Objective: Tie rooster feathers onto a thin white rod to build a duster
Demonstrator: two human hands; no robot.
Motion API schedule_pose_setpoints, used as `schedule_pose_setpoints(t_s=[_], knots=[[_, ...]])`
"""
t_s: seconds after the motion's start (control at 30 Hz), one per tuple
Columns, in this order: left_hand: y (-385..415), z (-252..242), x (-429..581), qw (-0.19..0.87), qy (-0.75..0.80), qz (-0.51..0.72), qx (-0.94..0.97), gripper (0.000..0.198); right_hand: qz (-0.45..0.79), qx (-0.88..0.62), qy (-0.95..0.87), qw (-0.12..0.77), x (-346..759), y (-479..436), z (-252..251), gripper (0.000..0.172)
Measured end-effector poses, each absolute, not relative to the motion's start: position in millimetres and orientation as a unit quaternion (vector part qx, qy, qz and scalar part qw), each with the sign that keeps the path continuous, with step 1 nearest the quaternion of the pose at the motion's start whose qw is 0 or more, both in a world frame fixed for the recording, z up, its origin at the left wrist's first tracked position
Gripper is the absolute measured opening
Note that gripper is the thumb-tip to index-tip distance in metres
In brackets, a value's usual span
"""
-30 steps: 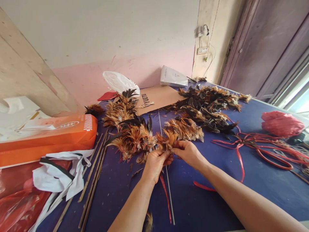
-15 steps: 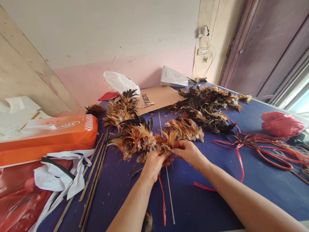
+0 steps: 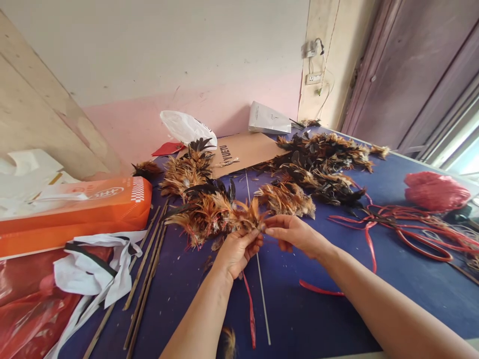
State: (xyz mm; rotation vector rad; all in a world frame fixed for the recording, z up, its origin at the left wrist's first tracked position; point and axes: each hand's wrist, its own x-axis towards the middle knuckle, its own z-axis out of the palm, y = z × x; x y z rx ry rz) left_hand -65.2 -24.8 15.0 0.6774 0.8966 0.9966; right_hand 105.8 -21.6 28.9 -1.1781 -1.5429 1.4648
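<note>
Brown and orange feathers in a small bunch (image 3: pixel 251 213) stand up from my left hand (image 3: pixel 241 252), whose thumb and fingers are closed around their base. From the right, my right hand (image 3: pixel 295 235) pinches at the side of the same bunch with thumb and index finger. A red plastic strip (image 3: pixel 250 309) hangs below my left hand onto the blue table (image 3: pixel 299 324). Just left and beyond lie more bundled feathers (image 3: pixel 205 214), some with red ties. Another feather bundle (image 3: pixel 286 199) rests behind my right hand.
Dark feathers (image 3: pixel 325 159) are heaped at the back right, near a cardboard sheet (image 3: pixel 247 152). Red strips (image 3: pixel 404 224) and a red plastic bundle (image 3: pixel 436 192) lie right. Thin sticks (image 3: pixel 147 279), white cloth (image 3: pixel 93 269) and an orange bag (image 3: pixel 123 204) occupy the left.
Both hands have shifted slightly left with the feather bunch, which leans differently now. My right fingertips have drawn back a little from my left fingers.
</note>
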Motion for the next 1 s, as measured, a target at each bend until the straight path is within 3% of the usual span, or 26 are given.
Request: schedule_pose_setpoints(t_s=[0.07, 0.17, 0.4, 0.7, 1.0], knots=[[-22.8, 14.1, -67.4, 0.73, 0.401, 0.467, 0.297, 0.011, 0.568, -0.464, -0.613, 0.294, 107.6, -22.8, 30.1, 0.041], [-20.8, 12.1, -69.1, 0.727, 0.405, 0.47, 0.295, 0.008, 0.54, -0.474, -0.641, 0.27, 106.6, -24.0, 28.2, 0.025], [-22.4, 12.8, -67.9, 0.722, 0.416, 0.451, 0.322, 0.009, 0.486, -0.48, -0.648, 0.336, 105.6, -21.5, 25.2, 0.023], [-24.8, 17.5, -67.6, 0.743, 0.41, 0.424, 0.317, 0.011, 0.496, -0.495, -0.618, 0.357, 106.2, -21.8, 30.6, 0.018], [-18.0, 15.0, -74.9, 0.745, 0.386, 0.485, 0.247, 0.007, 0.532, -0.491, -0.586, 0.365, 113.5, -17.7, 32.4, 0.013]])
